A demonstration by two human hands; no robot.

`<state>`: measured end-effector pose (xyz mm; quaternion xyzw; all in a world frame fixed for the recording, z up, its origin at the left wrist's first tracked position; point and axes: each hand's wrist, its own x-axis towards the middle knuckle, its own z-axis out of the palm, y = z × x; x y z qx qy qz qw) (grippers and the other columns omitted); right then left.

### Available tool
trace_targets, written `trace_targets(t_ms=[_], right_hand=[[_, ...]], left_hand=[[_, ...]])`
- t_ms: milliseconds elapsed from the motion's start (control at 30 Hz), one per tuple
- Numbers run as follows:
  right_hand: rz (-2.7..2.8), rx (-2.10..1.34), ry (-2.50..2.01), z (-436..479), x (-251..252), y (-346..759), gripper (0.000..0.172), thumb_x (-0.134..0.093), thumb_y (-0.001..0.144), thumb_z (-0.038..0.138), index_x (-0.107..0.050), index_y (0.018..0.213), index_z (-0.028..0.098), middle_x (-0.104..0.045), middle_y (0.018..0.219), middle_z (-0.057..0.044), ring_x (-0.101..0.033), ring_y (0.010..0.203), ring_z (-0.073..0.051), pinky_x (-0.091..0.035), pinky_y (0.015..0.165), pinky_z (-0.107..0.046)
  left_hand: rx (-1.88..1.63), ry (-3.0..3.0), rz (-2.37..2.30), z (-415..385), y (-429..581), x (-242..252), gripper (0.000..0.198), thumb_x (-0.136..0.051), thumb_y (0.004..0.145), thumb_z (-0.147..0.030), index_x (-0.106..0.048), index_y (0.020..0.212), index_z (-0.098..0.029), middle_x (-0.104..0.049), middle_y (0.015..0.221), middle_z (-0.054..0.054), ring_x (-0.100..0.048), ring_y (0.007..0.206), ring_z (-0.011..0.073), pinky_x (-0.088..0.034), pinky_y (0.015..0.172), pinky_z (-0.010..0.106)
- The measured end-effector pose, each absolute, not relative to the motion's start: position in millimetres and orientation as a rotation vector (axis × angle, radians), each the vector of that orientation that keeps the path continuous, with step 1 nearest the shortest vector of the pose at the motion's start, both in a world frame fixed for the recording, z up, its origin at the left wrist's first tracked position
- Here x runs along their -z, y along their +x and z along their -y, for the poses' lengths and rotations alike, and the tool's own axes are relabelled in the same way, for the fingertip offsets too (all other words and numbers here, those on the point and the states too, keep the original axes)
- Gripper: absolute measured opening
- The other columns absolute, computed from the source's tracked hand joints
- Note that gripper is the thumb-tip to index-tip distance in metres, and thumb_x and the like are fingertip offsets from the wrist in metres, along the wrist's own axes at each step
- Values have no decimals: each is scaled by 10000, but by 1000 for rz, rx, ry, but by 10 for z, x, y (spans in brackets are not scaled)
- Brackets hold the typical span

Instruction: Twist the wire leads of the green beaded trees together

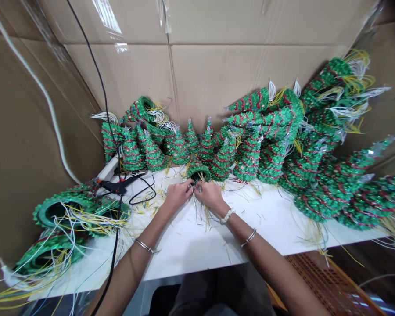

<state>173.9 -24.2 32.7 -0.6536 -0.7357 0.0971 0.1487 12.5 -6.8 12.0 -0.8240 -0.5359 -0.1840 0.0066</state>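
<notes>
The left hand (179, 196) and right hand (210, 195) meet at the middle of a white work table (191, 256), just in front of a small green tinsel Christmas tree (198, 169). The tree lies on its side with its open base facing the person. Thin wires (197, 204), mostly yellow with some dark strands, spill from the base and fall over the hands. The fingertips (191, 186) of both hands are closed and pinch strands close to the tree's base, though the exact grip is partly hidden by the fingers themselves.

A white beaded bracelet (227, 216) and a metal bangle (249, 237) circle the right wrist, and another metal bangle (144, 245) circles the left. Short wire clippings (204, 216) are scattered across the table around the hands.

To the far right, many more tinsel trees (303, 169) with red garland are heaped, some upright and others on their sides, against a cardboard wall (217, 74). Three larger green tinsel cones (61, 210) lie at the left end of the table, trailing long yellow and white wires. Nearby sit a black handheld tool (118, 186) with a red tip and a white power strip (107, 169). A black cable (100, 74) hangs down on the left, and an orange plastic crate (329, 281) sits below the near right edge of the table.
</notes>
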Motion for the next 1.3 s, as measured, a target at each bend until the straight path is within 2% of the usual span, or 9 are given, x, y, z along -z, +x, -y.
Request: trace_targets(t_ms=[133, 267, 433, 567, 767, 900, 1033, 1300], right_hand=[[2050, -379, -1829, 257, -367, 1765, 211, -581, 896, 364, -748, 985, 271, -766, 825, -24, -684, 811, -193, -348, 646, -256], [2051, -511, -1693, 273, -438, 1813, 218, -566, 911, 371, -749, 980, 275, -745, 780, 13, -642, 740, -161, -328, 626, -237], [2056, -476, -1698, 274, -464, 1856, 332, -432, 987, 353, -748, 936, 265, -758, 850, -1, -638, 772, -155, -320, 637, -238], [2091, -340, -1813, 268, -424, 1857, 291, -465, 974, 356, -741, 1022, 278, -769, 903, -31, -668, 849, -186, -328, 654, -255], [2149, -277, -1878, 255, -373, 1859, 284, -509, 959, 423, -714, 1092, 277, -766, 922, -61, -694, 907, -228, -360, 677, -276], [2180, -223, -1908, 248, -358, 1872, 252, -523, 951, 374, -702, 1094, 270, -765, 939, -71, -703, 896, -240, -371, 687, -286], [2185, -200, -1918, 243, -339, 1883, 232, -515, 945, 322, -708, 1059, 262, -767, 916, -74, -708, 859, -231, -371, 678, -286], [2093, -268, -1922, 264, -288, 1804, 359, -466, 971, 474, -752, 957, 257, -776, 881, -93, -715, 835, -238, -395, 674, -296]], left_hand=[[646, -2557, 1673, 78, 139, -93, 252, -579, 937, -332, -657, 1168, -272, -774, 843, 14, -697, 721, 209, -367, 569, 279], [736, -2557, 1586, 69, 134, -61, 241, -555, 948, -278, -658, 1165, -255, -775, 954, 39, -701, 778, 198, -402, 598, 273], [887, -2534, 1395, 38, 117, -76, 273, -429, 1017, -264, -692, 1047, -198, -738, 1031, 77, -697, 855, 166, -451, 656, 249], [910, -2658, 1256, 24, 113, -82, 270, -421, 1012, -244, -683, 1057, -194, -706, 1163, 87, -693, 918, 152, -492, 709, 235], [794, -2770, 1364, 33, 116, -47, 222, -464, 996, -267, -653, 1104, -221, -735, 1024, 47, -691, 857, 168, -487, 712, 252], [738, -2710, 1407, 58, 146, -64, 213, -470, 1001, -280, -655, 1086, -218, -742, 996, 46, -689, 788, 165, -443, 644, 255], [720, -2684, 1424, 70, 160, -69, 204, -481, 1001, -279, -660, 1079, -219, -748, 993, 43, -697, 804, 164, -428, 637, 253], [845, -2678, 1488, 93, 158, -85, 222, -500, 993, -275, -646, 1153, -222, -767, 1011, 38, -710, 799, 166, -451, 666, 252]])
